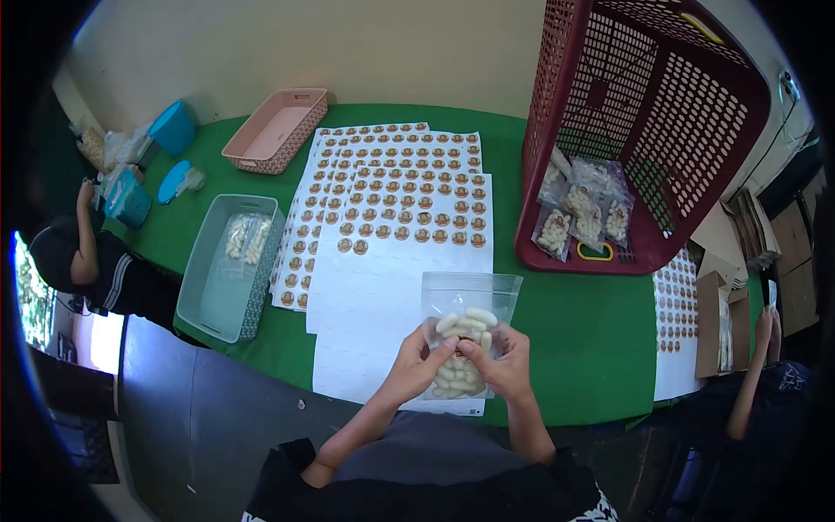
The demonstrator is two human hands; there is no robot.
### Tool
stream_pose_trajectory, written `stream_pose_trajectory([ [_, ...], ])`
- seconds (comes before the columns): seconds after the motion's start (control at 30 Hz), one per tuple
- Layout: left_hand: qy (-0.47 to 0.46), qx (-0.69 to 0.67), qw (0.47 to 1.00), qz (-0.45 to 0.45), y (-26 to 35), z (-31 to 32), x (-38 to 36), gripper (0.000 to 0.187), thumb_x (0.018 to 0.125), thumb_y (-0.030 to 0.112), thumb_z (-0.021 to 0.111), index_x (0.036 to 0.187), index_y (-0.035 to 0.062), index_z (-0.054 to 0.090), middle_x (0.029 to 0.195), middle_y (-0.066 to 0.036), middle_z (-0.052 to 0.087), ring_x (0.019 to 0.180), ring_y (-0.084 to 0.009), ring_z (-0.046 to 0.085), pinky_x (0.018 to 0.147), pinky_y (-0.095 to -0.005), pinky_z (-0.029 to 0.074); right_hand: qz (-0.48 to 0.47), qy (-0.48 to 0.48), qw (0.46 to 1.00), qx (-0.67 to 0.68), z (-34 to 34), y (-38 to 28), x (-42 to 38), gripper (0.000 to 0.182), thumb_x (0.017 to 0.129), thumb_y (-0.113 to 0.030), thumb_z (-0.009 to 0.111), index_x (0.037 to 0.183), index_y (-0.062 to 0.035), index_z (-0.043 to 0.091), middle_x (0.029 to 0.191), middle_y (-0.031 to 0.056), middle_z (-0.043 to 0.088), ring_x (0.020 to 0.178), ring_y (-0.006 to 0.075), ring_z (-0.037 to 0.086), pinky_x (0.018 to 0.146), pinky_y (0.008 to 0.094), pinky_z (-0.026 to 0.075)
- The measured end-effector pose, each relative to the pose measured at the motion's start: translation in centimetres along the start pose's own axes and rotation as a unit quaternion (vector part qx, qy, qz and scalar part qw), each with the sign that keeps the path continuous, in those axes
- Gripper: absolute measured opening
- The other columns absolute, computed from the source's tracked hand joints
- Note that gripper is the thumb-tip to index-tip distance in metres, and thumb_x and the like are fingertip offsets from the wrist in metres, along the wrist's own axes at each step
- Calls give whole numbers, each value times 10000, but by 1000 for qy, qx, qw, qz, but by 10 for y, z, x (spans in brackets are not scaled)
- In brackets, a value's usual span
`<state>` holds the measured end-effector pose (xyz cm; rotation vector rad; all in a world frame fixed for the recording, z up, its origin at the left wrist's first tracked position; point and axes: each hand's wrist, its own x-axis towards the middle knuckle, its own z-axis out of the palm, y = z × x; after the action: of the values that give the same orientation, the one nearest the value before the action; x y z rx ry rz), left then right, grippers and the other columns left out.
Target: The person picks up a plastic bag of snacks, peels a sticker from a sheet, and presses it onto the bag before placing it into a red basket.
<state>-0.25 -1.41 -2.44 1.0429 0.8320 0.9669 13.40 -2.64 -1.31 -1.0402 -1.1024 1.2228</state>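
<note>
A clear zip bag [468, 324] of whitish, oblong pieces is upright in front of me, gripped at both sides. My left hand [412, 367] wraps its left edge, and my right hand [507, 364] has the right edge. Both thumbs press on the bag's front, close together, over a small brown round sticker [460, 354] that they partly cover. Under and beyond the bag lie white sheets of round brown stickers [417, 197]; the lower rows of the top sheet are bare backing.
A maroon basket [532, 209] on its side holds several filled bags [584, 205]. At left stand a green basket [202, 306] with filled bags and a pink basket [277, 132]. People work at the left [85, 252] and right [748, 396] of the green table [574, 348].
</note>
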Motion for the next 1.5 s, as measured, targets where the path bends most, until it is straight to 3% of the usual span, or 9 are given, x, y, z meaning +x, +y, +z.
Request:
stream_pose_trajectory([
  [0.13, -24, -1, 1000, -1, 5, 2, -2, 391, 771, 156, 572, 1095, -5, 424, 977, -89, 523, 889, -117, 499, 735, -249, 428, -1, 15, 999, -33, 0, 7, -1, 271, 701, -62, 636, 933, 53, 554, 825, 98, 605, 743, 103, 565, 665, 234, 455],
  [0.3, -37, 28, 998, -30, 3, 3, 0, 424, 750, 173, 599, 1086, -29, 437, 977, -96, 527, 884, -119, 503, 746, -254, 427, 35, 52, 998, -7, -13, 23, -5, 199, 779, -173, 560, 786, 24, 537, 698, 28, 551, 653, 76, 505, 626, 204, 407],
  [0.5, -36, 32, 998, -30, 6, 1, 0, 368, 712, 123, 636, 1012, -40, 499, 892, -86, 575, 807, -115, 542, 724, -253, 442, -10, 0, 999, 35, -12, 10, -3, 294, 835, -278, 430, 901, 6, 470, 815, 48, 502, 768, 79, 452, 716, 228, 362],
  [0.7, -42, 34, 999, 3, 7, 3, -1, 343, 681, 100, 664, 967, -31, 529, 859, -71, 591, 765, -98, 556, 689, -236, 453, 25, -41, 997, 52, -14, 19, -5, 274, 829, -251, 438, 916, 8, 459, 856, 54, 505, 796, 86, 460, 726, 225, 369],
  [1.0, 1, -50, 997, -55, -2, 0, 2, 312, 726, 83, 612, 997, -33, 511, 885, -75, 577, 795, -101, 543, 704, -243, 443, 43, -55, 995, 76, -18, 13, -2, 290, 793, -192, 520, 975, 25, 459, 906, 81, 522, 853, 97, 480, 766, 231, 375],
  [1.07, -6, 58, 998, -6, -2, 0, 1, 291, 718, 123, 632, 956, -14, 537, 831, -59, 589, 760, -87, 546, 651, -223, 441, 39, -51, 996, 58, -13, 14, -3, 296, 772, -155, 551, 988, 33, 473, 909, 85, 536, 856, 99, 492, 762, 232, 386],
  [1.2, -29, 73, 997, -4, 0, -2, 1, 283, 715, 127, 635, 947, -7, 544, 828, -55, 590, 755, -88, 546, 658, -224, 441, 75, -56, 992, 78, -15, 13, -4, 266, 724, -71, 608, 951, 50, 537, 860, 84, 580, 793, 99, 534, 714, 227, 426],
  [1.37, -88, 115, 989, 38, -4, -8, 3, 435, 704, 174, 649, 1053, -4, 459, 957, -85, 538, 894, -111, 497, 770, -261, 403, 81, -27, 994, 69, -14, 15, -3, 193, 727, -80, 609, 868, 47, 574, 786, 68, 595, 693, 89, 549, 646, 213, 442],
  [1.5, -52, 142, 986, 71, -2, -4, -1, 492, 706, 191, 648, 1094, -2, 415, 995, -88, 508, 942, -121, 468, 809, -273, 378, 75, -37, 996, -16, -21, 22, -3, 194, 716, -87, 624, 851, 43, 573, 755, 58, 593, 665, 80, 546, 614, 209, 444],
])
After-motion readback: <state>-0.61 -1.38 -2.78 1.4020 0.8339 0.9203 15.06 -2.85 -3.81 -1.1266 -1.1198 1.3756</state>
